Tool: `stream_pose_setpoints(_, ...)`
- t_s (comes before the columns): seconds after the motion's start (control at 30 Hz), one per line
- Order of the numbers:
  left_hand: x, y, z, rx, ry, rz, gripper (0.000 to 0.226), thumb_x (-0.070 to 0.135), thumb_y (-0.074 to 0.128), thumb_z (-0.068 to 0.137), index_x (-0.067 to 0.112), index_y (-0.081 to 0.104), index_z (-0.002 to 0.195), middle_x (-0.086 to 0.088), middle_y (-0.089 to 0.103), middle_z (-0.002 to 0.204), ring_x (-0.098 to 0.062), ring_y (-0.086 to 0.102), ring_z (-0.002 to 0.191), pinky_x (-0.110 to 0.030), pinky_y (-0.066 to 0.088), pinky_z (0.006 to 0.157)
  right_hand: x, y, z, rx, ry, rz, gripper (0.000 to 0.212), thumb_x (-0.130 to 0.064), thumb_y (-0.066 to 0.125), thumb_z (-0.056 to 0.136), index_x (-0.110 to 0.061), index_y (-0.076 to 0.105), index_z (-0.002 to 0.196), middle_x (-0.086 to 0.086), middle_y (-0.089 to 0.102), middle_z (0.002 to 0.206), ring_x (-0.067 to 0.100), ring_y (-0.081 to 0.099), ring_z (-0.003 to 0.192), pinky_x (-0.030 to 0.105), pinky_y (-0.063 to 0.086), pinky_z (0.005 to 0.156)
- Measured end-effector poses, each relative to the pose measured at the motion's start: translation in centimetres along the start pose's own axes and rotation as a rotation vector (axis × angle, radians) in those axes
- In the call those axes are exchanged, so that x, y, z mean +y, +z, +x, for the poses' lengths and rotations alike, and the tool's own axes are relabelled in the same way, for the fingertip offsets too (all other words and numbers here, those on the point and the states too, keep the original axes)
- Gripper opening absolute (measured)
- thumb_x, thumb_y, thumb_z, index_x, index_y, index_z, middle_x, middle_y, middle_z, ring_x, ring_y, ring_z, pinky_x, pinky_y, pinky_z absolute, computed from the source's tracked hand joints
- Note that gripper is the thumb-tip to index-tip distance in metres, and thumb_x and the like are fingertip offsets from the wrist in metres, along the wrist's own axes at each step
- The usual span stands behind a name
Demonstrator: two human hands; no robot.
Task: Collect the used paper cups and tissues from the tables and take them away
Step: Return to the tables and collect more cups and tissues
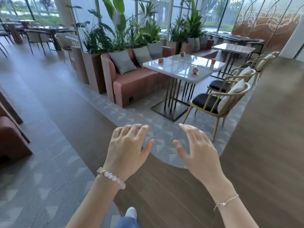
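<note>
Both my hands hang in front of me over the floor, empty, with fingers loosely spread. My left hand (128,145) wears a pink bead bracelet; my right hand (197,148) has a thin chain at the wrist. Ahead stands a glossy white table (172,69). On its right side lies a small pinkish-orange object with white on it (196,71), perhaps a tipped paper cup. Two more small orange items (161,60) (182,54) sit farther back on the tabletop. They are too small to tell apart. I see no tissues.
A pink sofa (131,83) with cushions lines the table's left side, planters behind it. Wooden chairs with black seats (212,102) stand on its right. A second table (233,48) is farther back. A brown seat (9,139) is at my left.
</note>
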State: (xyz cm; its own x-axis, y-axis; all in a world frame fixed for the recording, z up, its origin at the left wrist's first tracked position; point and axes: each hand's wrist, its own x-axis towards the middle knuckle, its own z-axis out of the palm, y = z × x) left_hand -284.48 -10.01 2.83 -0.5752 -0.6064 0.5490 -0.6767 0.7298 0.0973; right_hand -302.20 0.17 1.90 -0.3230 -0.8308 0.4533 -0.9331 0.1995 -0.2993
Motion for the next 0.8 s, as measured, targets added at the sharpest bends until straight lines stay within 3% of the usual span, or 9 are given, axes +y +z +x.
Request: stream_pose_setpoints(0.8,-19.9,22.7,37.9,0.012,0.147,-0.114,0.045,0.045,0.039,0.088,0.015,0.062,0.112,0.005,0.065,0.104,-0.020,0.062,0.096,-0.039,0.046,0.085,7.5,18.8,40.3,0.062,0.153,-0.060,0.057,-0.055,0.031,0.089,-0.024,0.045,0.135,-0.007,0.052,0.134,0.013,0.044,0.127,0.033,0.040,0.099)
